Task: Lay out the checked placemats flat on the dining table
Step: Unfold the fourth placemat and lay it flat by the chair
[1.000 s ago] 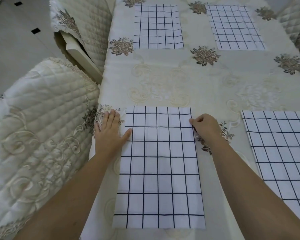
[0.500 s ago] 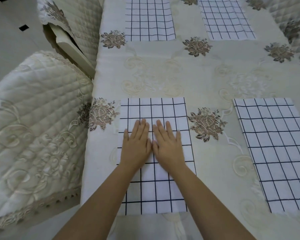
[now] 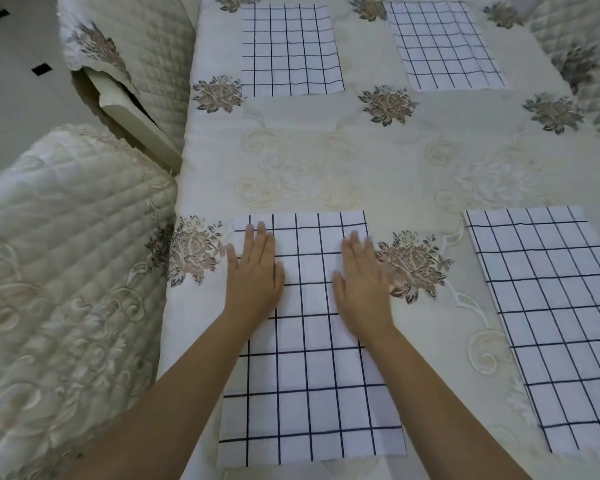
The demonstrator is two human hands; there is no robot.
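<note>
Four rectangular white cloth placemats with thin dark checks lie flat on the counter (image 3: 395,161), whose cream cloth carries embroidered flowers. There is one towards each corner: near-left placemat (image 3: 309,393), near-right placemat (image 3: 561,323), far-left placemat (image 3: 290,50) and far-right placemat (image 3: 444,46). The left grip (image 3: 255,275) and right grip (image 3: 362,285) press palm-down on the near-left one with fingers straight, holding nothing. Two quilted chair covers (image 3: 66,271) flank the counter's left edge.

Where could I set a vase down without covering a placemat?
Widest: the band of tablecloth across the middle, between the far-left placemat, far-right placemat and the near pair. A narrower strip runs between the near-left placemat and near-right placemat. Crowded: near-left one, under the left hand and right hand.
</note>
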